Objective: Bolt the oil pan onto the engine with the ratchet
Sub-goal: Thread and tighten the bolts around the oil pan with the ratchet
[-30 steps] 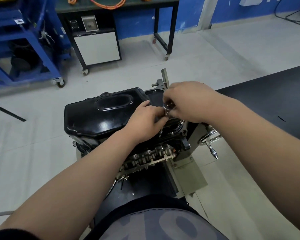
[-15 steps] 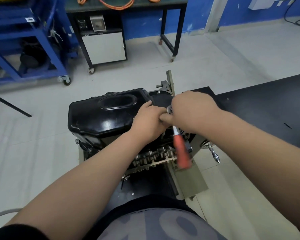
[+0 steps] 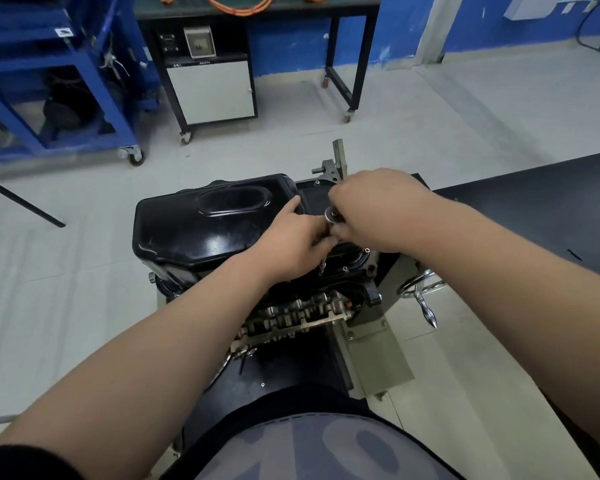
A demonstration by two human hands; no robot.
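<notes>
A glossy black oil pan (image 3: pixel 205 226) sits on top of the upturned engine (image 3: pixel 302 313) on its stand. My right hand (image 3: pixel 381 206) grips the ratchet, whose chrome head (image 3: pixel 331 216) shows at my fingers; the handle is hidden under the hand. A thin extension with a socket (image 3: pixel 322 268) runs down from the head to the pan's near right flange. My left hand (image 3: pixel 291 240) pinches that extension just below the ratchet head. Small bolt heads (image 3: pixel 367 250) show along the flange.
A chrome hand crank (image 3: pixel 426 303) sticks out at the right of the stand. A black table (image 3: pixel 534 209) lies to the right. Across the grey floor stand a blue wheeled rack (image 3: pixel 66 98) and a black wheeled bench with a white cabinet (image 3: pixel 212 91).
The ratchet's red handle, which pointed toward me half a second ago, has swung back out of sight under my right hand. That hand moved up and away. My left hand stayed at the extension.
</notes>
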